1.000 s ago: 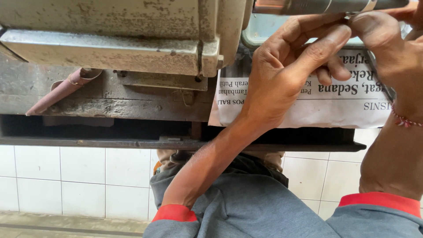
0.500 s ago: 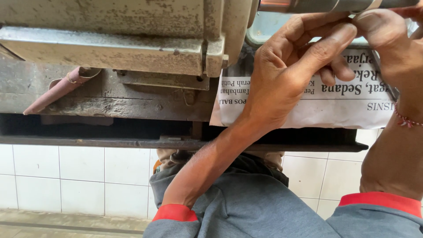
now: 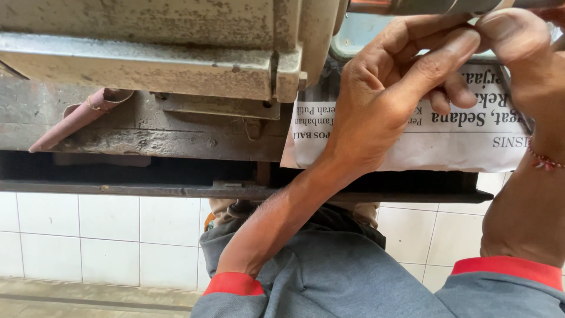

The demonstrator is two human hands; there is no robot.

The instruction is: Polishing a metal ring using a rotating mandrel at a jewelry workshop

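At 10 o'clock the worn machine housing crowds the frame; open tiled floor lies below at 7. Left hand and right hand meet at 1 o'clock, fingers pinching a thin metal strip above the newspaper. The strip's ends are cut off.
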